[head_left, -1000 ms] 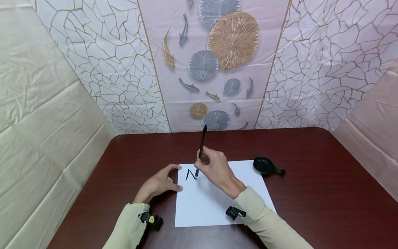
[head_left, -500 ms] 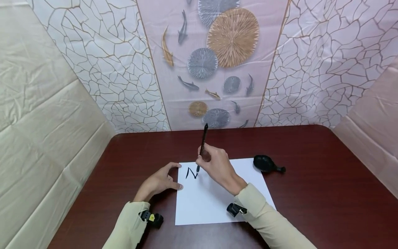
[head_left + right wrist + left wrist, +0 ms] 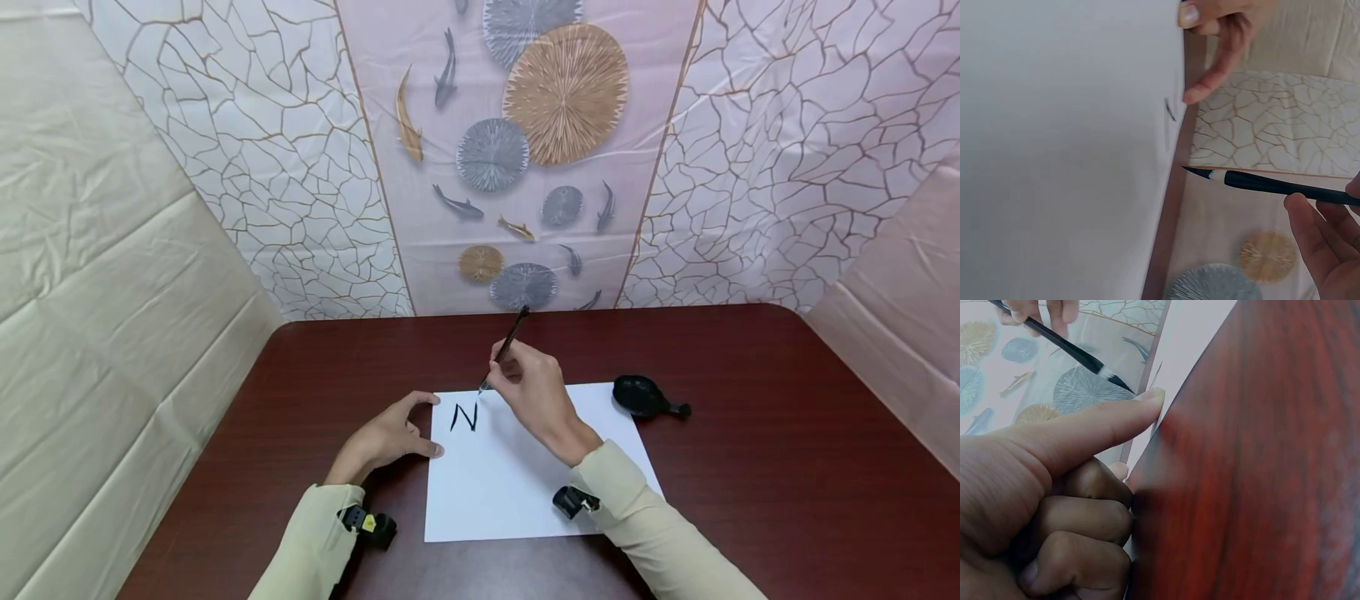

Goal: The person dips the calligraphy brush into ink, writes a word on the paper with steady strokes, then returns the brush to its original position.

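My right hand (image 3: 536, 396) pinches a black-handled writing brush (image 3: 513, 335) between thumb and fingers. The brush leans, and its dark, pointed tip is over the top edge of a white sheet of paper (image 3: 510, 500). In the right wrist view the bristles (image 3: 1200, 172) are dark at the point and white near the handle; the tip looks lifted off the paper. A black letter N (image 3: 464, 417) stands at the sheet's upper left. My left hand (image 3: 386, 435) rests at the sheet's left edge, thumb and index finger extended onto it, the other fingers (image 3: 1085, 519) folded under.
A black, rounded object with a short neck (image 3: 641, 398), perhaps an ink bottle, lies over the sheet's upper right corner. The dark red-brown table (image 3: 787, 433) extends around the paper. Behind it hangs a patterned cloth (image 3: 525, 208), with pale cloth at both sides.
The right hand has moved up and slightly right, with the brush tilting further over. The N has gained its right upright stroke. The left hand has kept its place on the sheet.
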A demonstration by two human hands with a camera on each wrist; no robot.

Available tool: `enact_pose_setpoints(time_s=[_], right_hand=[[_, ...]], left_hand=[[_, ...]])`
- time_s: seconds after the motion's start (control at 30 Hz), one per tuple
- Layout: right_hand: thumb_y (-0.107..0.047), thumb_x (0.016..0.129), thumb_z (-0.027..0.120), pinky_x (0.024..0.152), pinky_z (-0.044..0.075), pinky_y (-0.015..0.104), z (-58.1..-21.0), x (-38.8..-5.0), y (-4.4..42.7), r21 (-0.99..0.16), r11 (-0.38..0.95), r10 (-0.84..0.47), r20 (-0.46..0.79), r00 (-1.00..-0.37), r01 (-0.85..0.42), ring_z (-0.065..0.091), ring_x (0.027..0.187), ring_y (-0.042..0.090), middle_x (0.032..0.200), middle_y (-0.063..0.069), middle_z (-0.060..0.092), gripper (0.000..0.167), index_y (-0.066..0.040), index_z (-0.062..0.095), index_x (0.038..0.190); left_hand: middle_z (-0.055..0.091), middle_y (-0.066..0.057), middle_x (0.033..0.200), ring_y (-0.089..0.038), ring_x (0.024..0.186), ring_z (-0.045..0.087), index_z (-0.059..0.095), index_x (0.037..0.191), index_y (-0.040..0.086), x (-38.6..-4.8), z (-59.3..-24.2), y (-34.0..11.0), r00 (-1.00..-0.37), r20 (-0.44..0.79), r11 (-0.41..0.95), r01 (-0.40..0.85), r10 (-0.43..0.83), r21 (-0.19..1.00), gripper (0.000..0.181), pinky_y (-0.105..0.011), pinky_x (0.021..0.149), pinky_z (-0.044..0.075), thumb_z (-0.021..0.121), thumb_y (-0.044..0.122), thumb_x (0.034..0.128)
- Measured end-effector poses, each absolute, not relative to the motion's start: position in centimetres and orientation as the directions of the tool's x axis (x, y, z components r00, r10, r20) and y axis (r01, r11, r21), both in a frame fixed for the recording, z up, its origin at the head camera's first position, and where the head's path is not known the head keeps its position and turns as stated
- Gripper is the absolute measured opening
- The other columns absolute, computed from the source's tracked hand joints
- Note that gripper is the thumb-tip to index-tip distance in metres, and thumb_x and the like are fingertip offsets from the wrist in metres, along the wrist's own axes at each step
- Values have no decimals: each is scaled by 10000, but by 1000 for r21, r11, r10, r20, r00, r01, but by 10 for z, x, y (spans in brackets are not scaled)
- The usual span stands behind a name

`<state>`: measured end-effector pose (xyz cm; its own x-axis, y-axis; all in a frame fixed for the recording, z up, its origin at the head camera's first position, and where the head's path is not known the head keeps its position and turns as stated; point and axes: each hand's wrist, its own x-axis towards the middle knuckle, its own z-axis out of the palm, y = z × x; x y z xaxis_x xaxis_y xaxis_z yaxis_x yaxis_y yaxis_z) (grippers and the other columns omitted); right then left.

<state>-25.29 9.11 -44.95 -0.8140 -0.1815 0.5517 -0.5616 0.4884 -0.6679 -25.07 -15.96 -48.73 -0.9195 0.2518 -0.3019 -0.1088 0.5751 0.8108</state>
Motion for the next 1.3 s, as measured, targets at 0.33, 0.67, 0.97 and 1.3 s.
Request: enact_pose_setpoints(time_s=[0.33, 0.67, 0.97, 1.3], right_hand=[[-3, 1001, 671, 782, 618, 280, -436, -244, 111, -685, 419, -142, 600, -788, -597, 776, 921, 184, 1052, 38, 728, 132, -91, 680, 1099], [-23, 987, 712, 762, 628, 324, -444, -233, 118, -675, 442, -128, 605, -786, -592, 778, 867, 155, 1033, 58, 755, 136, -108, 684, 1090], [2, 973, 706, 762, 616, 278, -456, -237, 112, -681, 452, -164, 572, -804, -576, 771, 889, 155, 1010, 73, 751, 149, -116, 690, 1063], [-1, 978, 707, 778, 611, 272, -461, -238, 108, -681, 486, -186, 532, -826, -548, 754, 908, 135, 1022, 20, 738, 151, -110, 708, 1083]], left_hand=[[466, -25, 709, -178, 664, 430, 546, 1463, 153, -251, -487, -161, -921, -290, 570, -96, 261, 816, 750, -336, 646, 391, 908, 77, 811], [400, 6, 625, -149, 576, 365, 527, 1472, 124, -253, -490, -165, -914, -274, 551, -68, 299, 831, 756, -312, 596, 362, 897, 66, 815], [396, 8, 623, -150, 581, 364, 520, 1478, 115, -255, -487, -163, -911, -267, 541, -60, 314, 839, 763, -312, 593, 358, 894, 64, 815], [395, 11, 620, -145, 573, 357, 523, 1476, 120, -255, -490, -163, -914, -268, 543, -65, 305, 837, 759, -306, 590, 356, 894, 62, 817]])
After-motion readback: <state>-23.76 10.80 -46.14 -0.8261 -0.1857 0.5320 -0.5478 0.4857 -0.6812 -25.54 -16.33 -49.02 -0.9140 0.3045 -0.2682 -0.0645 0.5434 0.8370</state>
